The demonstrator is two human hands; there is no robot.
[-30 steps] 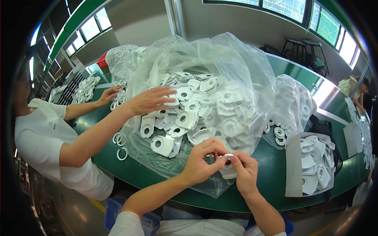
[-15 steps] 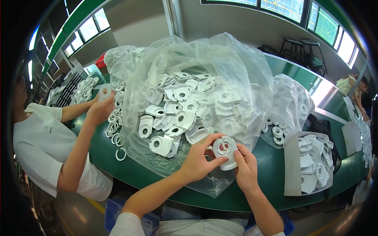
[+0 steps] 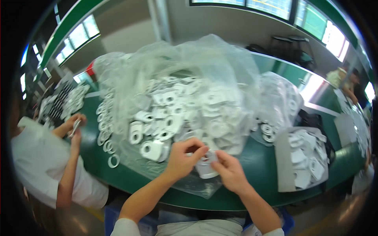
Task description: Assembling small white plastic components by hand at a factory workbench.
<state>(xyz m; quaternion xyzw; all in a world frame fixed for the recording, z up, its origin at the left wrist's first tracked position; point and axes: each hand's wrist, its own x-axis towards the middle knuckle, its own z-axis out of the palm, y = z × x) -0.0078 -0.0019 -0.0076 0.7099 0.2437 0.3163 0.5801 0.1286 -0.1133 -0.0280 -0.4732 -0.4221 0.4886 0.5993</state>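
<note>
Between my hands is a white plastic part (image 3: 206,171) with a round hole at one end and a wider, rounded tab at the other. My left hand (image 3: 184,158) is closed, thumb and forefinger pinched at the part's ring end. Fingers of my right hand (image 3: 231,170) grip its right edge. Some blur hides the fine detail around the hole. Just beyond my hands, a heap of similar white parts (image 3: 168,122) lies in a large clear plastic bag (image 3: 214,53) spread over the green table (image 3: 252,173).
To the right stands an open carton (image 3: 286,167) of white parts, beside a smaller clear bag (image 3: 277,92) with white rings. Loose white rings (image 3: 105,126) line the heap's left side. A co-worker (image 3: 47,165) at the left handles a ring; another person (image 3: 346,84) works far right.
The held part has tipped, its tab now toward me, and my hands have shifted slightly left. The view has turned a little. The left co-worker's hands have come lower.
</note>
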